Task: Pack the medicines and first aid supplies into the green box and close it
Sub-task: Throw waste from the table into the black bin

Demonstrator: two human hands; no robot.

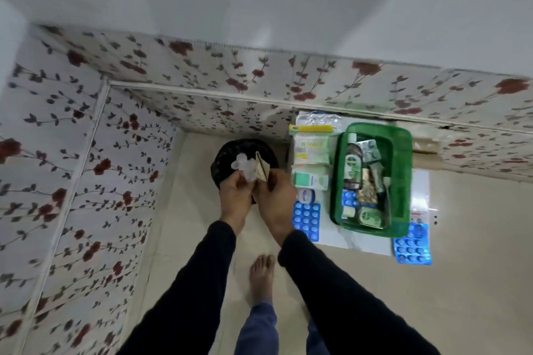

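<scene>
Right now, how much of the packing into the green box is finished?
Partly done. The green plastic box already holds bottles and strips. Both hands, left and right, hold clear and brown wrappers over the black bin. Left: the white cartons and blue blister packs outside; no lid visible.

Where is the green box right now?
In the head view the green box sits open on the floor at right, near the flowered wall, with cartons along its left side and the black bin beyond them.
</scene>
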